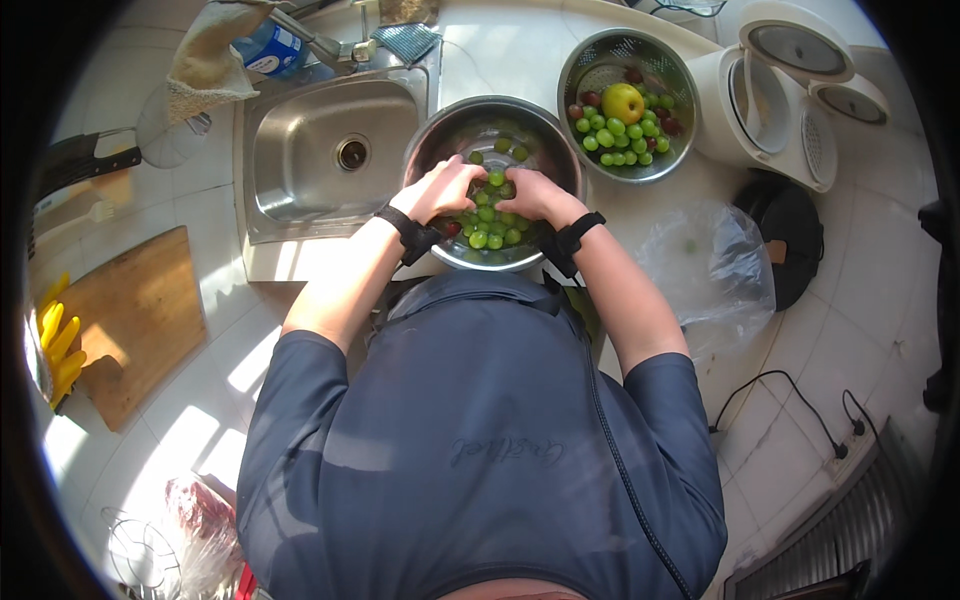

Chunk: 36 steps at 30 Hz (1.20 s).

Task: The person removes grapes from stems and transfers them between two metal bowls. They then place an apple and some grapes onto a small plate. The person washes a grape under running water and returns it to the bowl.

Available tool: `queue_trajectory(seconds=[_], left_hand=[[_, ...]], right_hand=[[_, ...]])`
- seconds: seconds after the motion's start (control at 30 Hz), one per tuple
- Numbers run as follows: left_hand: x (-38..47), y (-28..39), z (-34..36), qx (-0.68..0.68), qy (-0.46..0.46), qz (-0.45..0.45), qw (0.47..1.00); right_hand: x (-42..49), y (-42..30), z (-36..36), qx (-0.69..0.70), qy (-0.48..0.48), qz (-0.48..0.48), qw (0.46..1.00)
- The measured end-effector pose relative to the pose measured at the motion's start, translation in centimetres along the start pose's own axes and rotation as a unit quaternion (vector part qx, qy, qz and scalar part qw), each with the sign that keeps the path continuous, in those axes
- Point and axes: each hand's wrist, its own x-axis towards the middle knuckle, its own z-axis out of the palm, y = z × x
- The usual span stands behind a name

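A round stainless-steel bowl point(564, 161) stands in front of me with water and many green grapes point(486, 228) in it. One dark red grape point(452, 228) lies by its left side. My left hand point(448, 187) reaches into the bowl from the left, fingers curled at the grapes. Opposite it, my right hand point(538, 193) is curled in the same way. A bright green grape point(496, 177) sits between the fingertips of both hands. Parts of the fingers hide the grapes beneath. Black straps circle both wrists.
Left of the bowl is a steel sink point(300, 172). At the right stands a steel colander point(568, 154) with grapes and a yellow-green apple point(622, 103). Beyond it is an open white rice cooker point(780, 112). A clear plastic bag point(705, 270) lies on the right. A wooden cutting board point(142, 322) leans left.
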Motion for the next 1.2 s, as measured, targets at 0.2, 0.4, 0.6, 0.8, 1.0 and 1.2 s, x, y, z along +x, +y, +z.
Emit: queue_trajectory(seconds=[0.2, 0.4, 0.6, 0.8, 1.0, 1.2], left_hand=[[-0.7, 0.0, 0.5, 0.027, -0.028, -0.022, 0.999], [-0.8, 0.8, 0.2, -0.031, -0.039, -0.061, 0.997], [-4.0, 2.0, 0.1, 0.105, -0.041, -0.041, 0.993], [-3.6, 0.8, 1.9, 0.026, 0.057, -0.059, 0.996], [-2.5, 0.1, 2.1, -0.07, 0.021, -0.139, 0.988], [-1.6, 0.3, 1.0, -0.051, -0.137, -0.142, 0.979]], right_hand=[[0.4, -0.4, 1.7, -0.108, -0.05, -0.003, 0.993], [-0.5, -1.3, 2.2, -0.095, 0.012, 0.064, 0.993], [-2.9, -1.3, 1.3, -0.175, -0.037, -0.077, 0.981], [-1.3, -0.5, 2.7, -0.101, 0.027, 0.09, 0.991], [-0.6, 0.2, 2.7, -0.011, 0.026, 0.036, 0.999], [-2.1, -1.4, 1.8, 0.317, -0.133, 0.155, 0.926]])
